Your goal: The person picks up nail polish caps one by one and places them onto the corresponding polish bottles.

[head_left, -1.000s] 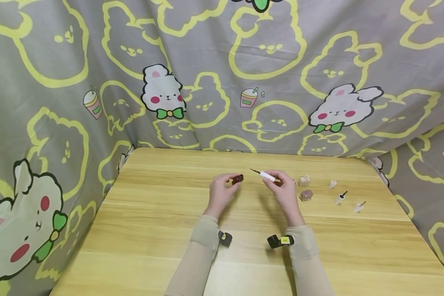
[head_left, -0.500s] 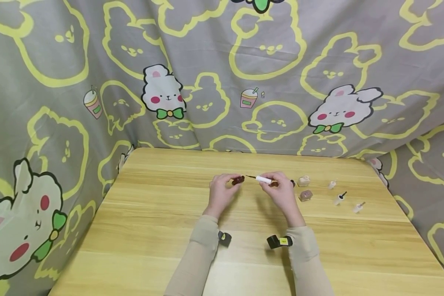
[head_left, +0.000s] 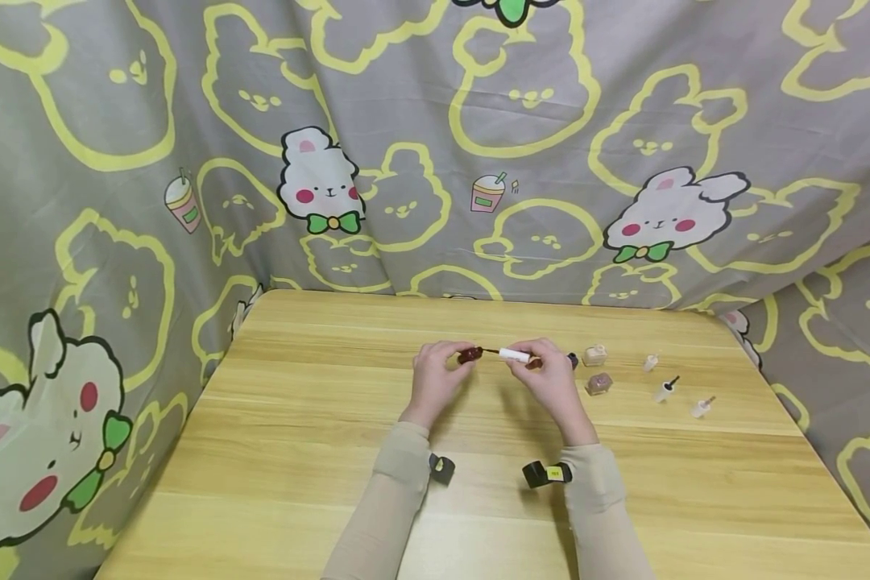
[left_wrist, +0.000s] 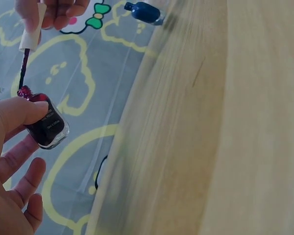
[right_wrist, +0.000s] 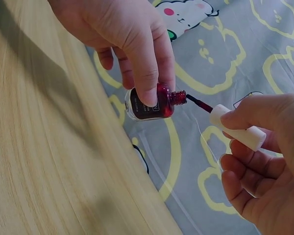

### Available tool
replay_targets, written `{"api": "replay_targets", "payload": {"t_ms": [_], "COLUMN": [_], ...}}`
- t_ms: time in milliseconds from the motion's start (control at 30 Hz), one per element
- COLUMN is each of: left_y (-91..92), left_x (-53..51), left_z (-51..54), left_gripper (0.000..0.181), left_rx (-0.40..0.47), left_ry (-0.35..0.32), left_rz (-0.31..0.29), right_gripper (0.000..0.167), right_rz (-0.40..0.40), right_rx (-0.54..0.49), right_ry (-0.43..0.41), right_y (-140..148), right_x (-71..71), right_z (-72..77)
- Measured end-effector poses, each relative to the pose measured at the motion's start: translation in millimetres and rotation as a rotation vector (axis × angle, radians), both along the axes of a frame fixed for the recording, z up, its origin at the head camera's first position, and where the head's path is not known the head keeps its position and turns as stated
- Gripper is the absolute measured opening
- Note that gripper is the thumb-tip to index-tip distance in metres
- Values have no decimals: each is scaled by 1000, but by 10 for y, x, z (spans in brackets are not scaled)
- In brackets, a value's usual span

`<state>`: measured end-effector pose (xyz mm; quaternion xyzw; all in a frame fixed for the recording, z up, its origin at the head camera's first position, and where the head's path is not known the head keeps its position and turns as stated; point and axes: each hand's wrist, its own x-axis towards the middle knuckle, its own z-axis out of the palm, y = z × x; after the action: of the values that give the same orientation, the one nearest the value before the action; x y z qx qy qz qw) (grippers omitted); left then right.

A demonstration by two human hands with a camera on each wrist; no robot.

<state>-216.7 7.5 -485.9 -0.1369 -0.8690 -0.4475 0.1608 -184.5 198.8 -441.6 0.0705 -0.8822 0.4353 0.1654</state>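
My left hand [head_left: 435, 377] pinches a dark red nail polish bottle [left_wrist: 45, 122] between thumb and fingers. The bottle is tilted, its open neck [right_wrist: 178, 98] facing the right hand. My right hand [head_left: 551, 379] pinches a white cap [right_wrist: 237, 128] with a dark, polish-coated brush [right_wrist: 201, 104] pointing at that neck. The brush tip is at the mouth; how far it goes in, I cannot tell. Just beyond the right hand, a blue nail polish bottle [left_wrist: 144, 12] shows in the left wrist view. A reddish-brown thing [head_left: 535, 363] is partly hidden behind the right fingers.
On the wooden table [head_left: 319, 483], right of the hands, are a cream bottle [head_left: 595, 355] and a mauve bottle [head_left: 599, 383]. Farther right lie three white brush caps, including one with a dark brush [head_left: 667, 390]. A patterned curtain [head_left: 406, 105] hangs around the table.
My right hand has shifted slightly left and levelled the brush, bringing its tip from well apart to the bottle's mouth. The left hand has barely moved, still holding the bottle.
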Motion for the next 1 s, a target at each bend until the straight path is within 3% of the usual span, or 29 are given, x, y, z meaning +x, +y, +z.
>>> {"api": "replay_targets", "payload": {"t_ms": [333, 1000], "left_y": [16, 57], "left_x": [22, 44], "left_z": [24, 24], "left_gripper": [29, 29], "left_rx": [-59, -125], "left_ry": [-6, 47], "left_rz": [-4, -14], "right_gripper": [17, 17], "right_rz": [6, 22], "right_rx": [29, 110], "right_ry": [6, -6], "right_y": [6, -10], "right_x": [8, 12], "right_z": [-4, 10]}}
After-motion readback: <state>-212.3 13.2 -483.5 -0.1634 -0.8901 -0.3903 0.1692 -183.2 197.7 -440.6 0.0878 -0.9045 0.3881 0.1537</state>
